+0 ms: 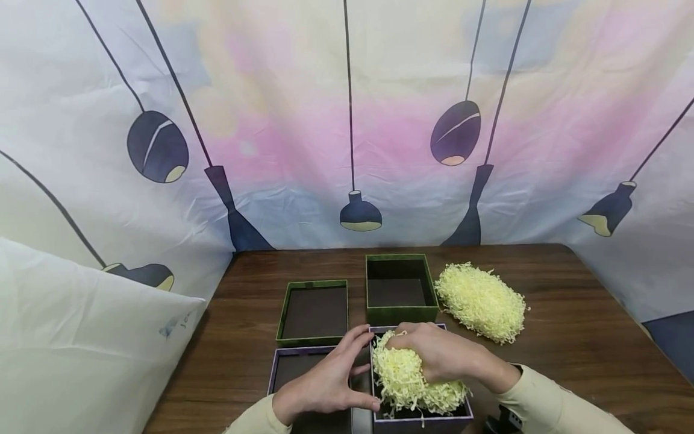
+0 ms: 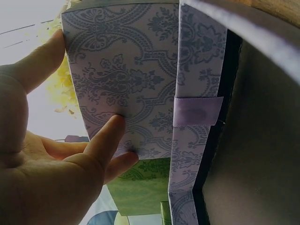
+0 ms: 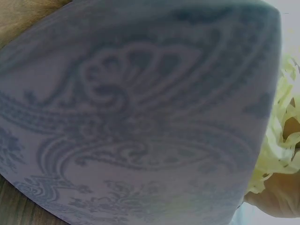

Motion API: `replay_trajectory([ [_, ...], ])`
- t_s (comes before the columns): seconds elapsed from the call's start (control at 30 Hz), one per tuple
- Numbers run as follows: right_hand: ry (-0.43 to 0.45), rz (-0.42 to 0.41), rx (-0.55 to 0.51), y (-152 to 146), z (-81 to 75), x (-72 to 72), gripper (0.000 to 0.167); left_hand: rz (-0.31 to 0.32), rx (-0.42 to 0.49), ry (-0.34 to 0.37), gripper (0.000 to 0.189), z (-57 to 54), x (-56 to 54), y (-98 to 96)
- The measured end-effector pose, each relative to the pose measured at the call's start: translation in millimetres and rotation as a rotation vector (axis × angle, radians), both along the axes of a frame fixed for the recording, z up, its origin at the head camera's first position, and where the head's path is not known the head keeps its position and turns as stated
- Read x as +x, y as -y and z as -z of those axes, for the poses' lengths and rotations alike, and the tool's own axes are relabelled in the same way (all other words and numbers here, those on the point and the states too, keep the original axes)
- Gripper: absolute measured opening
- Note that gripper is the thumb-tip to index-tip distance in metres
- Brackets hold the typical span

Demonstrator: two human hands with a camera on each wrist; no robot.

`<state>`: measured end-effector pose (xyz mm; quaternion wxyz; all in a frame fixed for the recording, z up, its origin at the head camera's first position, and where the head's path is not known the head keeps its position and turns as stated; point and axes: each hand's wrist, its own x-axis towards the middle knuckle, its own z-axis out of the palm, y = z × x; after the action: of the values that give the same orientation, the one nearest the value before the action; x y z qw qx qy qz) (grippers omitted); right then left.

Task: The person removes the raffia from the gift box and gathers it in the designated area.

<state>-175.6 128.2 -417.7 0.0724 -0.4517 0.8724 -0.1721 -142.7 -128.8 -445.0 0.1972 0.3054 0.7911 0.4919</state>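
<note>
Pale yellow shredded paper [image 1: 401,374] heaps up in a purple patterned box [image 1: 423,425], some strands hanging over its front rim. My right hand [image 1: 447,352] reaches into the box from the right and grips the shreds, its fingertips buried in them. In the right wrist view the box's patterned wall [image 3: 140,126] blocks most of the hand; shreds and a bit of finger show past its edge. My left hand [image 1: 328,377] rests against the box's left side. The left wrist view shows its extended fingers [image 2: 105,138] touching the patterned wall, thumb at the edge.
Behind stands a deep green box [image 1: 401,313], with a shallow green tray or lid [image 1: 311,342] to its left. A purple lid [image 1: 300,350] lies under my left hand. Another shredded paper pile [image 1: 482,301] sits back right on the wooden table [image 1: 238,337]. A white cushion-like shape [image 1: 81,337] stands left.
</note>
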Motion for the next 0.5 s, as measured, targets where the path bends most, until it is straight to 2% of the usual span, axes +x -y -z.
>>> replay_trajectory([
  [0.5, -0.004, 0.009, -0.035, -6.1, -5.9, 0.9, 0.085, 0.003, -0.006, -0.005, 0.107, 0.5, -1.2, 0.3],
])
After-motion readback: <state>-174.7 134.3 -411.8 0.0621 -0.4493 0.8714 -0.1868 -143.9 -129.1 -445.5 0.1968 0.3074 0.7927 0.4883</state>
